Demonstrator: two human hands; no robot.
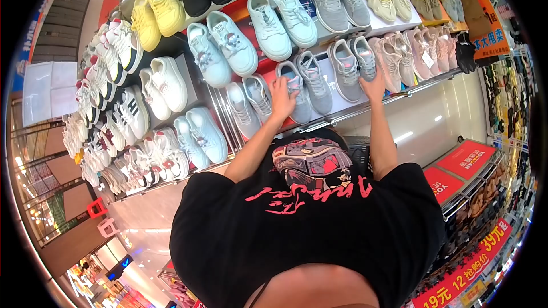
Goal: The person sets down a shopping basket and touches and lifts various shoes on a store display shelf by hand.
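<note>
My left hand point(282, 99) is closed with bent fingers on a grey sneaker point(299, 108), at its laces and side. Close beside that shoe stands another grey lace-up sneaker point(317, 88). My right hand point(374, 87) grips the lower end of a second grey sneaker point(365, 57), part of which the fingers hide. To its left is a matching grey sneaker point(345, 71). These shoes rest on the lowest tier of a shoe display, toes towards me.
Pale blue sneakers point(274, 25) stand on the tier above. Pink sneakers point(388, 63) are to the right, white sneakers point(165, 88) to the left. A metal rail point(411, 89) runs along the front edge. Red sign boards point(467, 158) lie on a lower rack at right.
</note>
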